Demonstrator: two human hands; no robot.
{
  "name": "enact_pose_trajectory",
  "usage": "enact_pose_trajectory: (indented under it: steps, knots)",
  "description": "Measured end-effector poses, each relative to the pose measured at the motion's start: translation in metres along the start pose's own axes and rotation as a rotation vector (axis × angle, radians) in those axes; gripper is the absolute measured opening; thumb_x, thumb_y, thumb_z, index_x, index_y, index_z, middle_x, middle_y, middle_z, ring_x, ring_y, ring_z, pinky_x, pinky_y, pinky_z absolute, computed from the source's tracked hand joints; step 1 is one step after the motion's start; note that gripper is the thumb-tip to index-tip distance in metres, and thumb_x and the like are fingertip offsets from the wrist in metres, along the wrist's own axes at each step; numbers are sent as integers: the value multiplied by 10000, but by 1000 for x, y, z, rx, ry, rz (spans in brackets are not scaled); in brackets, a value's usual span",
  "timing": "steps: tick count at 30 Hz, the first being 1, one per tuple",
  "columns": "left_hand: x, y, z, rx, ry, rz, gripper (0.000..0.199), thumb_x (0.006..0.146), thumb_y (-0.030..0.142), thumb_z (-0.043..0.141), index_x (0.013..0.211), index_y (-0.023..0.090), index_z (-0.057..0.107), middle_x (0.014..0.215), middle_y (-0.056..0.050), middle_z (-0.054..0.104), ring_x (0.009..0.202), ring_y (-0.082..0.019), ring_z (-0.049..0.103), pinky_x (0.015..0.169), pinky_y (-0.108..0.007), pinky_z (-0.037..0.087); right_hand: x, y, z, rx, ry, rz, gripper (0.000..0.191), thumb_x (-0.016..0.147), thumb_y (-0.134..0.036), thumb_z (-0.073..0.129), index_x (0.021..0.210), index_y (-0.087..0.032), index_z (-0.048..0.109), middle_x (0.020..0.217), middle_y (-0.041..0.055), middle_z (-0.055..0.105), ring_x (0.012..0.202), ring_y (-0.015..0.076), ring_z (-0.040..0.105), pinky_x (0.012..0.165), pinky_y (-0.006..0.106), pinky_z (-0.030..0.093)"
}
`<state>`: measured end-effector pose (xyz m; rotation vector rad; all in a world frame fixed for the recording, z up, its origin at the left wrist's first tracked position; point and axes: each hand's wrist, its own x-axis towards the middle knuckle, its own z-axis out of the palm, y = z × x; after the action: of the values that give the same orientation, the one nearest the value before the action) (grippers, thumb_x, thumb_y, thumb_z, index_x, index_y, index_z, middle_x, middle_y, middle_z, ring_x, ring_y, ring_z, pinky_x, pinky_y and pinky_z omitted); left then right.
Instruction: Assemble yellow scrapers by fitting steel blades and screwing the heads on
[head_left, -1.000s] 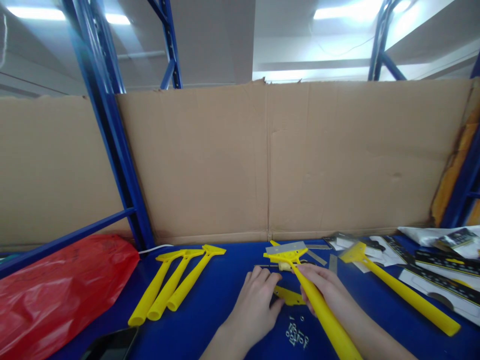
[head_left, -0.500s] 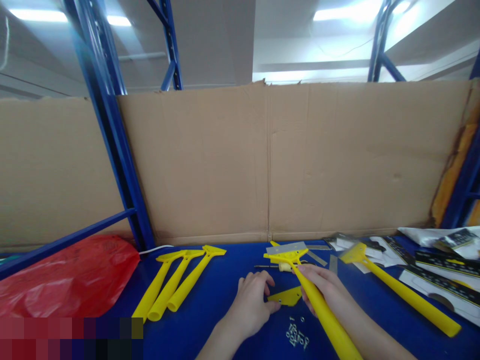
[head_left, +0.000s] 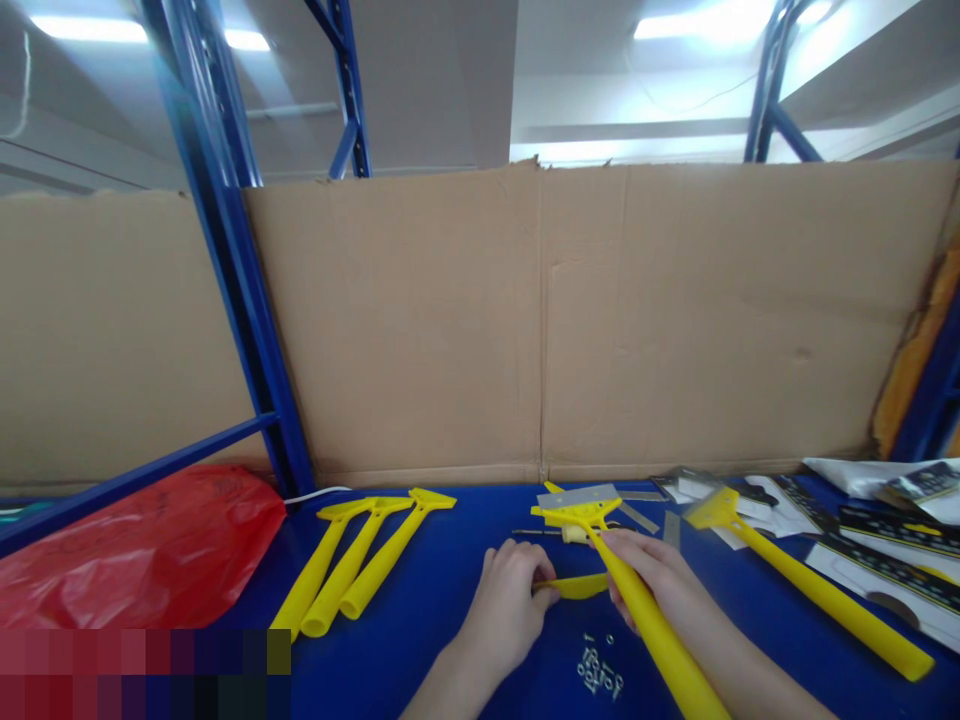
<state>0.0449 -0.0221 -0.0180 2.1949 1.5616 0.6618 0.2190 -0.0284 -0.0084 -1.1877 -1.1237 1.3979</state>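
Observation:
My left hand [head_left: 514,595] pinches one end of a flat yellow plate [head_left: 577,586], which is tilted nearly edge-on above the blue table. In my right hand [head_left: 649,575] is a yellow scraper handle [head_left: 637,605], gripped near its head. A metal blade [head_left: 577,496] lies across that yellow head [head_left: 574,514]. The far end of the yellow plate reaches close to my right fingers. Below the plate, several small screws and nuts [head_left: 598,668] lie in a loose pile. Behind my hands is a screwdriver [head_left: 574,534], partly hidden by the scraper head.
Several yellow handles [head_left: 379,560] lie at the left beside a red bag [head_left: 150,550]. Another yellow scraper handle [head_left: 825,590] lies at the right, near packaging cards [head_left: 892,575]. Loose metal blades [head_left: 671,529] rest behind my right hand. A cardboard wall [head_left: 420,330] stands at the back.
The yellow plate has been lifted and turned from showing its flat face to nearly edge-on in my left fingers. My right hand still holds the scraper handle. The view has shifted slightly.

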Motion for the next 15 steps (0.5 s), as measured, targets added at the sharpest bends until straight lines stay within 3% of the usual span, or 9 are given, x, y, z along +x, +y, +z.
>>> enact_pose_trajectory:
  steps: [8,15]
  knots:
    - [-7,3,-10,185,-47,268,260,733,65,465,814,202,671,868,-56,677,874,-214,566,798,-348,367,-1,-2,0,23,-3,-13,349,693,-527,620,748,-187,567,422,-46,559,324,76,478,339,177,322]
    - [-4,2,-9,254,9,208,258,832,143,427,805,192,679,847,-73,691,871,-227,581,797,-353,363,0,-3,-1,22,11,-27,388,646,-561,632,713,-186,559,403,-45,556,304,82,470,320,184,317]
